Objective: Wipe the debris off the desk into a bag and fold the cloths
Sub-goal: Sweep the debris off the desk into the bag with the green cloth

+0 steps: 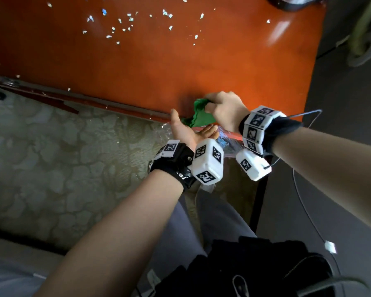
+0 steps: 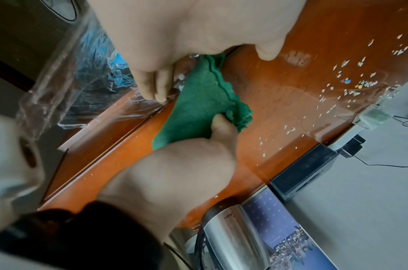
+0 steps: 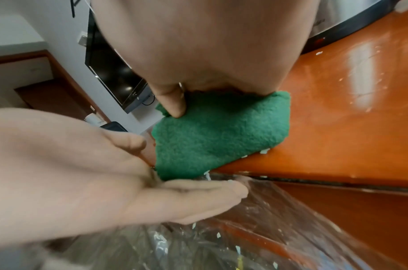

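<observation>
My right hand (image 1: pixel 225 108) bunches the soft, limp green cloth (image 1: pixel 198 113) at the counter (image 1: pixel 159 61) edge; my left hand (image 1: pixel 187 130), spread, pins the flimsy clear bag (image 3: pixel 244 228) just below it.

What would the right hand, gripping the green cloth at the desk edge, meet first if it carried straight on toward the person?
Probably the left hand, held palm-up just below the desk edge, with the clear bag mouth beneath. The right hand and green cloth are already at the edge; the exact gap is unclear.
</observation>
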`<action>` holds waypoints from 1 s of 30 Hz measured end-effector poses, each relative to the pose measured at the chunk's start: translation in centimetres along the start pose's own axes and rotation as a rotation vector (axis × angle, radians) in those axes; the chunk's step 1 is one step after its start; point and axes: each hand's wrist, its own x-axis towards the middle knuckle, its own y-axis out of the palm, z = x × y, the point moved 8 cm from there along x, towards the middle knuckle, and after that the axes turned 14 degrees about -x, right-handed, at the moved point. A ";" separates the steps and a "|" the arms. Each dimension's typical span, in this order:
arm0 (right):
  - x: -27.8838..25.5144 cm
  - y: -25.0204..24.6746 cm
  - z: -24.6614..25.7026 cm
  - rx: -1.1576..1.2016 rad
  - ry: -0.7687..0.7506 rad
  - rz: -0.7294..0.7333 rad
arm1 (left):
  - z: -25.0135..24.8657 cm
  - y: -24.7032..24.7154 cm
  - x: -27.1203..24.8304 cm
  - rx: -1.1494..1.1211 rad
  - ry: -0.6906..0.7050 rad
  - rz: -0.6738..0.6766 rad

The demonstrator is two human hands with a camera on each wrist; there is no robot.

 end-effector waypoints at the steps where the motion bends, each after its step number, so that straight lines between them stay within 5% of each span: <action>1: -0.3 0.3 -0.1 0.005 -0.008 0.010 | 0.1 -0.1 0.1 0.002 0.008 0.005; 8: -1.0 -4.7 -2.1 0.496 0.153 -0.250 | -0.2 -0.4 0.1 0.102 0.054 0.009; 12: -1.4 -7.8 -3.9 0.477 0.215 -0.389 | 0.0 -0.4 -0.2 0.093 0.072 0.027; 20: -2.5 -3.5 -6.0 0.190 0.334 -0.317 | 1.6 -0.2 -0.3 0.123 0.095 0.051; 30: -3.8 -0.4 -5.8 0.435 0.326 -0.287 | 3.8 0.4 -1.1 0.006 0.031 0.082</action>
